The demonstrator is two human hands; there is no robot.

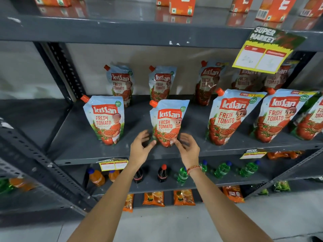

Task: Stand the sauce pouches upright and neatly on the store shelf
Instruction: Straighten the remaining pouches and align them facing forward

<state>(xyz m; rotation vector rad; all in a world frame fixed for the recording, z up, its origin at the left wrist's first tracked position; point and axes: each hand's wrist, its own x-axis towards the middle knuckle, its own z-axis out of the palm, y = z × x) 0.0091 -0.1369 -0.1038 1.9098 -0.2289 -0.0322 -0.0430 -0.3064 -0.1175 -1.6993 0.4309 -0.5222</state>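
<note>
Several blue-and-red tomato ketchup pouches with orange caps stand upright on the grey shelf (83,151), in a front row and a back row. The middle front pouch (167,122) stands between my two hands. My left hand (142,147) is just left of its base, fingers spread, thumb tip near the pouch's lower edge. My right hand (187,148) is just right of the base, fingers apart, index tip touching or almost touching the bottom corner. Neither hand grips it. Another front pouch (104,119) stands to the left, and two larger ones (229,116) (279,114) to the right.
A yellow price sign (265,53) hangs from the shelf above, hiding parts of the back right pouches. Orange cartons (181,6) stand on the top shelf. Drink bottles (161,173) line the shelf below, orange packets (153,199) lower down. A perforated grey upright (43,165) stands at left.
</note>
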